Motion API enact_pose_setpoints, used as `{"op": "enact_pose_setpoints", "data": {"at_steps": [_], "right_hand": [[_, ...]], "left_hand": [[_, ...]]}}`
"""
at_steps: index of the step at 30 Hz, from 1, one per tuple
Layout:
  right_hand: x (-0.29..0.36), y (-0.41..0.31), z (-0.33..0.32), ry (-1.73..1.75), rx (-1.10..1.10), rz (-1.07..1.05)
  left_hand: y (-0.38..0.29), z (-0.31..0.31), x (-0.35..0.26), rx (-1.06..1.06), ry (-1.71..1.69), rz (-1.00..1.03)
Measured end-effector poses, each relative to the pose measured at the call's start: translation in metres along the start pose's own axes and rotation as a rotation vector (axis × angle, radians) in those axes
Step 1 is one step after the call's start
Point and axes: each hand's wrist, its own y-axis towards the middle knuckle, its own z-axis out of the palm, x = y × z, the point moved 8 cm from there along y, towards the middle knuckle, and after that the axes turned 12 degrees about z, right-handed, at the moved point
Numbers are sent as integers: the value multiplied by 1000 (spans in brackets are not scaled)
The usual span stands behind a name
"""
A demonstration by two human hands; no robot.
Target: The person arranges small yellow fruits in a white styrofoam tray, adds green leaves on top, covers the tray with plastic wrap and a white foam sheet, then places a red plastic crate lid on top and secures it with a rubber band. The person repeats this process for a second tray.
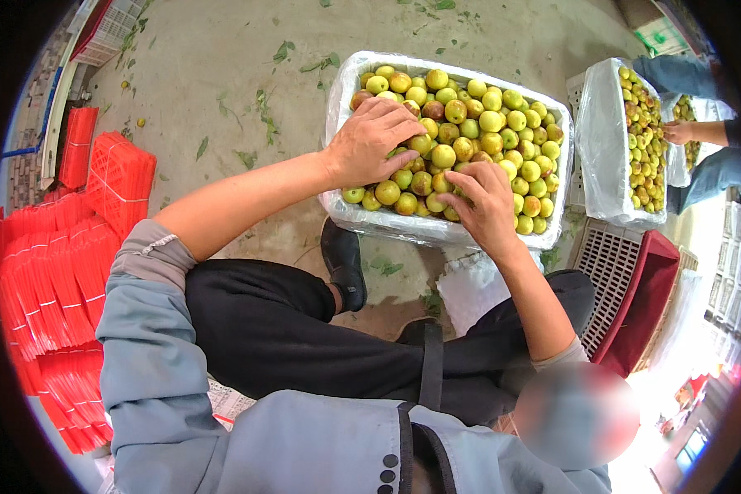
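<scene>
In front of me is a crate lined with clear plastic film (335, 123), filled with round yellow-green fruit that look like jujubes (443, 155), several with brown-red patches. My left hand (373, 139) lies palm down over the fruit at the crate's left side, its fingers bent and thumb pointing right. Towards the near edge, my right hand (485, 200) touches the fruit with curled fingers and thumb. The fingers and the back of each hand cover what is under them, so I cannot tell whether either one grips a fruit.
Stacks of folded red plastic net baskets (55, 278) stand at left. To the right are another film-lined crate of fruit (645, 142), a co-worker's hand (678, 132), and a white slatted crate (611, 259) beside a dark red one (645, 309). Leaves (265, 117) litter the concrete floor.
</scene>
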Motion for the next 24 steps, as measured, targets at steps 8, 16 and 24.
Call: {"op": "enact_pose_setpoints", "data": {"at_steps": [8, 16, 24], "right_hand": [[-9, 9, -43, -65, -158, 4], [-48, 60, 19, -410, 82, 225], [-56, 51, 26, -443, 34, 234]], "left_hand": [[14, -5, -3, -86, -17, -55], [29, 45, -5, 360, 210, -242], [35, 58, -3, 459, 221, -174]]}}
